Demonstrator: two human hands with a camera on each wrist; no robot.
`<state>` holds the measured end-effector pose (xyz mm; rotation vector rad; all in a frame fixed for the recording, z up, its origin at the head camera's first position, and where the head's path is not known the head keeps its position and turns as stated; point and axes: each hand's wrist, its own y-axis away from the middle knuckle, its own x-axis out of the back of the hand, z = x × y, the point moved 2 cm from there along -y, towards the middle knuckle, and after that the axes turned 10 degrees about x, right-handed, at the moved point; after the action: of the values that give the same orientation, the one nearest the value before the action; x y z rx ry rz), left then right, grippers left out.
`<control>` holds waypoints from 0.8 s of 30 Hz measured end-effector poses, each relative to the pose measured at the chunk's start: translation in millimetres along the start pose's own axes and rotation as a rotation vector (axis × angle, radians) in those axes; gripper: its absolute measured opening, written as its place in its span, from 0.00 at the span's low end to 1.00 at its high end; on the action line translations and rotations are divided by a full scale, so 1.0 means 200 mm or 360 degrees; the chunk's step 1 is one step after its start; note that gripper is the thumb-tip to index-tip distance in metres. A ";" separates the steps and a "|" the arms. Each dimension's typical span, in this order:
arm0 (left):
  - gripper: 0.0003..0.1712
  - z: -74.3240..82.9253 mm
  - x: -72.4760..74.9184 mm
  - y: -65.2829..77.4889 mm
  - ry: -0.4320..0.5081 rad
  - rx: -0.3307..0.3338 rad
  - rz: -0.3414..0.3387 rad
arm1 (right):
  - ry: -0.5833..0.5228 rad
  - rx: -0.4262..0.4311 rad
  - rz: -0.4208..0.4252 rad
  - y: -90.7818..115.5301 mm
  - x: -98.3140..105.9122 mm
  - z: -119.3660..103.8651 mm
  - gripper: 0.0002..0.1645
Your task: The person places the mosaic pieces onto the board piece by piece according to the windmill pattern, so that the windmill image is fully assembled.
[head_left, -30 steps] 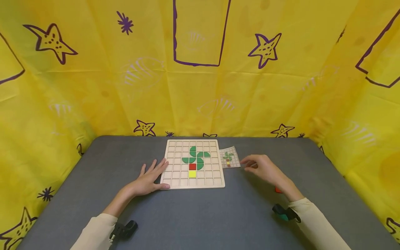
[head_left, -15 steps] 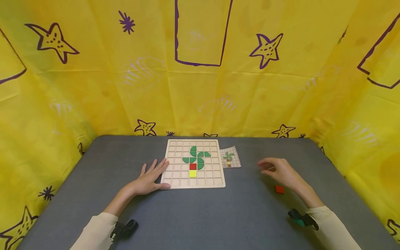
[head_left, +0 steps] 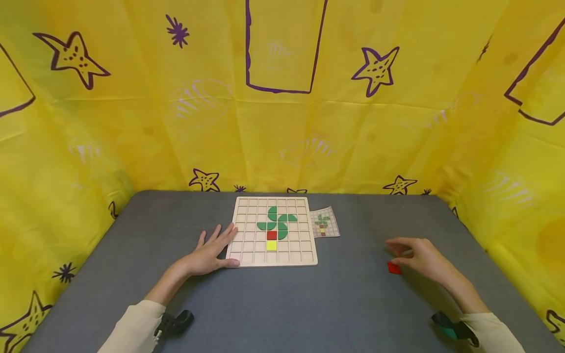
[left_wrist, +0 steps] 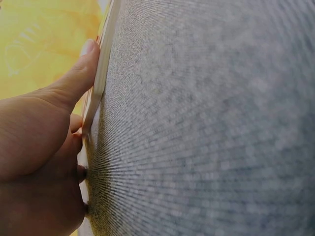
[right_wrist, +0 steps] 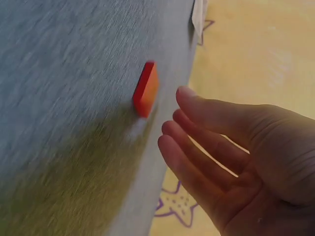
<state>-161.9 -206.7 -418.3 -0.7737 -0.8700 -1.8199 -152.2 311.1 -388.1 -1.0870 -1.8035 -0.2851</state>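
My left hand [head_left: 211, 253] rests with spread fingers on the left edge of a wooden grid board [head_left: 251, 255]; in the left wrist view its thumb [left_wrist: 84, 64] lies along the board's edge. Green quarter-round pieces [head_left: 282, 230] form a pinwheel on the board. Below them sit a red square [head_left: 271, 235] and a yellow square [head_left: 271, 245]. On the right, my right hand [head_left: 419, 257] hovers with loosely bent fingers over a loose red square tile [head_left: 394, 268]. The right wrist view shows a gap between the fingertips and that red tile [right_wrist: 146, 89].
A pattern card [head_left: 325, 222] with the same pinwheel lies against the board's right side. The dark grey tabletop [head_left: 282, 309] is enclosed by yellow cloth [head_left: 282, 122] printed with starfish. Each wrist carries a dark strap-on device.
My right hand has moved from beside the pattern card to the right and nearer, to the loose red tile. The left hand and the board have stayed put.
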 end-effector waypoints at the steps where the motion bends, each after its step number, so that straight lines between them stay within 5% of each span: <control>1: 0.55 0.00 0.00 0.00 0.0005 -0.0002 -0.0001 | -0.0005 -0.0008 -0.0009 0.01 0.00 0.01 0.25; 11: 0.55 0.00 0.00 0.01 0.0014 -0.0002 -0.0002 | -0.0114 -0.0107 -0.0110 0.09 -0.02 0.04 0.24; 24: 0.55 0.00 -0.01 0.00 0.0014 0.0008 -0.0003 | -0.0096 0.0017 -0.0018 0.10 -0.04 0.03 0.20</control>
<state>-162.1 -206.5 -420.1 -0.7614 -0.8697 -1.8204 -139.7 321.8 -404.1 -1.0885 -1.8629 -0.2518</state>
